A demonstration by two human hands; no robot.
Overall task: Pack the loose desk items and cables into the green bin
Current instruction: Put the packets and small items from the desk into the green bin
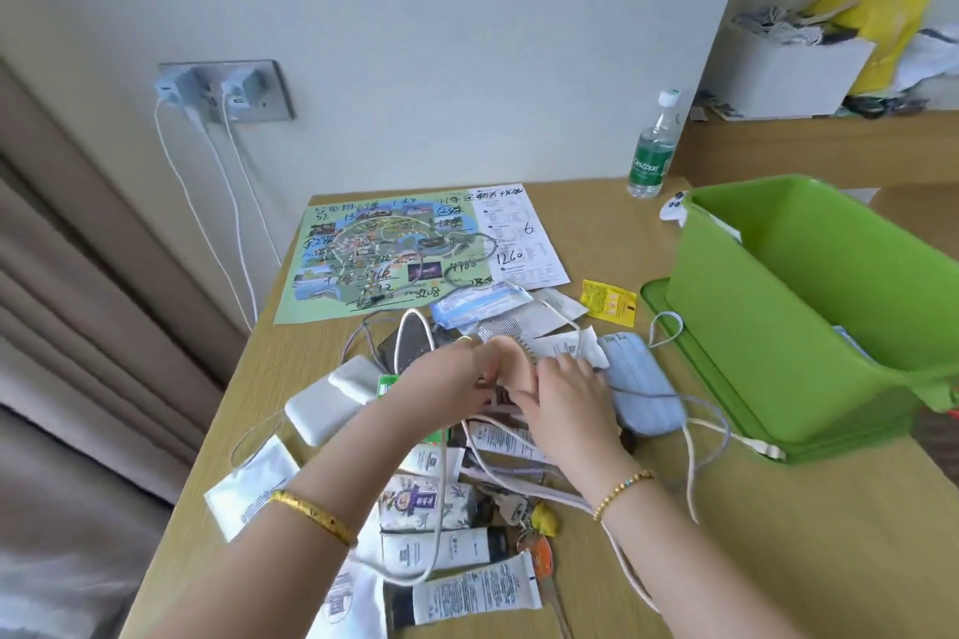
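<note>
The green bin (809, 306) stands tilted on its green lid (669, 322) at the right of the wooden desk (778, 534). My left hand (462, 374) and my right hand (563, 394) meet over a pile of loose items in the middle. The left hand's fingers curl round a small dark item (499, 397) between the hands. The right hand lies knuckles up against it, its fingertips hidden. Around them lie a white power bank (322, 410), a blue pouch (643, 389), a blue tissue packet (477, 301), white cables (690, 451), tubes (467, 592) and keys (539, 519).
A printed map (394, 254) and a yellow sachet (610, 301) lie at the back of the desk. A water bottle (651, 151) stands by the wall. Two chargers sit in the wall socket (228, 91). A curtain hangs at the left, and a white box (789, 73) sits on a shelf.
</note>
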